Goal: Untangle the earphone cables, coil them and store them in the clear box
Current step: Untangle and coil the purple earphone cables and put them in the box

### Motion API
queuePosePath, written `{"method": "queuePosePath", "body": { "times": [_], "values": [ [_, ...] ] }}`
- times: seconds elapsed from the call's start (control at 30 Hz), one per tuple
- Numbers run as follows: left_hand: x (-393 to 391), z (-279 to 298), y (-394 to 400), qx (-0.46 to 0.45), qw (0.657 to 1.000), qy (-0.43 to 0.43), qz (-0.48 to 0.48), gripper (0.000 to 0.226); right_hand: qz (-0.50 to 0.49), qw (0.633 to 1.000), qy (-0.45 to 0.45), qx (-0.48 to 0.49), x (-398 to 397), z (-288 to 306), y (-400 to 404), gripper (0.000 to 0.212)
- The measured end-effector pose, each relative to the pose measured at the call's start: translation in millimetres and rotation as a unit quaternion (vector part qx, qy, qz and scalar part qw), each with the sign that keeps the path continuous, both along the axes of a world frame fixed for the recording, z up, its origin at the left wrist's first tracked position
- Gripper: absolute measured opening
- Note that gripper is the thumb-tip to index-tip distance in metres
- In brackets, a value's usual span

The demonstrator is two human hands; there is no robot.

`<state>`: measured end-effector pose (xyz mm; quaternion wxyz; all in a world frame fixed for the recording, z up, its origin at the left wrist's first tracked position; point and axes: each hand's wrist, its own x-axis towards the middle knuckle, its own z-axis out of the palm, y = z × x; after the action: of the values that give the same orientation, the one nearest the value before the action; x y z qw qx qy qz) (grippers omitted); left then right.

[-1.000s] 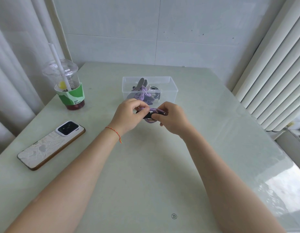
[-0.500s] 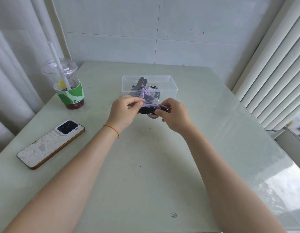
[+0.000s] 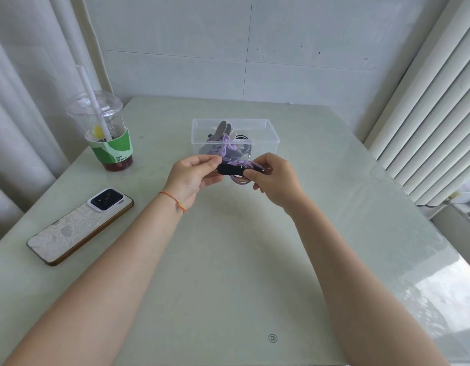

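Observation:
A coiled purple earphone cable (image 3: pixel 241 178) with a black strap (image 3: pixel 229 169) around it hangs just in front of the clear box (image 3: pixel 268 133). My left hand (image 3: pixel 193 175) pinches the strap's left end. My right hand (image 3: pixel 277 178) grips the coil and the strap's right end. The clear box stands at the table's middle back and holds another purple coiled cable (image 3: pixel 224 145), dark cables and grey-black straps that stick up.
A plastic cup (image 3: pixel 104 133) with a straw and a green sleeve stands at the back left. A phone (image 3: pixel 79 225) lies face down near the left edge. Curtains hang on the left, a white ribbed wall panel on the right.
Both hands have lifted the purple coil slightly and moved it closer to the box. The black strap now shows stretched between the two hands.

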<state>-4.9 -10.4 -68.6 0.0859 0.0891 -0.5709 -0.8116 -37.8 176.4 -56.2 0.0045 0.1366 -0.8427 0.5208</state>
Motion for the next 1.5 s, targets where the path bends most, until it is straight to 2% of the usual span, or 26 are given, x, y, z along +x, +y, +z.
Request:
{"method": "queuePosePath", "body": {
  "times": [0.13,0.27,0.37,0.47,0.67,0.83,0.87,0.97,1.17,1.33,1.4,1.5],
  "values": [
    [-0.6,-0.8,2.1,0.027,0.999,0.030,-0.027,0.014,-0.012,0.999,-0.032,-0.039,1.9,0.8,-0.4,0.016],
    [0.2,-0.4,4.6,0.048,0.999,0.017,-0.014,0.011,-0.022,0.997,-0.040,-0.064,1.4,1.2,-1.2,0.016],
    [3.6,0.6,5.8,-0.018,0.999,-0.004,-0.030,0.008,-0.020,0.995,-0.043,-0.084,2.2,3.4,-0.8,0.015],
    [6.5,1.7,7.9,-0.084,0.994,-0.029,-0.064,0.016,-0.010,0.996,-0.041,-0.083,3.0,4.0,-0.7,0.015],
    [7.1,6.7,4.9,-0.117,0.987,-0.041,-0.098,0.041,0.006,0.998,-0.028,-0.053,0.5,3.3,2.6,0.007],
    [7.0,7.4,4.5,-0.164,0.977,-0.029,-0.136,0.021,0.019,0.999,-0.020,-0.035,-2.1,3.3,5.4,0.009],
    [6.6,5.3,4.7,-0.179,0.974,-0.027,-0.138,0.023,0.023,0.999,-0.017,-0.036,-2.2,3.4,5.6,0.011],
    [4.3,0.2,6.1,-0.169,0.977,-0.032,-0.123,0.026,0.021,0.998,-0.011,-0.057,-3.0,2.7,5.0,0.017],
    [0.3,-2.1,15.2,-0.079,0.995,-0.015,-0.052,0.017,-0.030,0.991,0.006,-0.133,-2.3,2.7,-2.3,0.008],
    [-4.9,2.7,18.6,-0.053,0.999,0.011,0.005,0.028,-0.028,0.977,-0.062,-0.204,-1.2,13.0,-5.9,0.009],
    [-8.5,10.8,14.0,-0.083,0.996,0.023,0.013,0.026,0.031,0.977,-0.100,-0.186,-6.6,25.5,-2.8,0.009],
    [-14.7,25.8,4.4,-0.155,0.987,0.036,0.005,0.019,0.085,0.989,-0.098,-0.072,-17.6,44.5,2.0,0.024]
  ]
}}
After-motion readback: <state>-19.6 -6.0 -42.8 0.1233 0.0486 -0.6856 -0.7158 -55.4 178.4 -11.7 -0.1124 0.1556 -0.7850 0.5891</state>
